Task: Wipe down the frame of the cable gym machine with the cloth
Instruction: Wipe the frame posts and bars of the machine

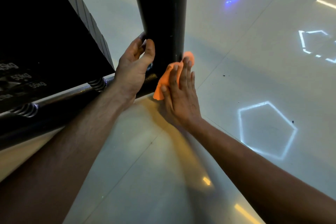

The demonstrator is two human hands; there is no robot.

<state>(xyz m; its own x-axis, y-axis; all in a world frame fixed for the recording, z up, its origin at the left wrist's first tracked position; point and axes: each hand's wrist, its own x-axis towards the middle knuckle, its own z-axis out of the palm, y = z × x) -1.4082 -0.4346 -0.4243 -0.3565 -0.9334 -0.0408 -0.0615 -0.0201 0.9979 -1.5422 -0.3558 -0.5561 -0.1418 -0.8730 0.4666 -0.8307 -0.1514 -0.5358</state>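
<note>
Flat and straight-fingered, my right hand (179, 94) presses the orange cloth (164, 82) against the right face of the black upright post (161, 23) of the machine's frame, low down near where it meets the base rail (60, 103); nothing is pinched, the palm alone pins the fabric. My left hand (133, 68) wraps the post's other side, thumb on the front face and fingers curled round the back edge, steadying me. I judge the cloth light, soft and limp: it bunches under my fingers and a loose corner pokes out past my fingertips, so it could slide out from under my palm unless I keep the pressure even. The post looks rigid, smooth and somewhat glossy, so my bracing hand may slip. Beside it sits the weight stack (23, 78), above the shiny tiled floor (254, 78).
</note>
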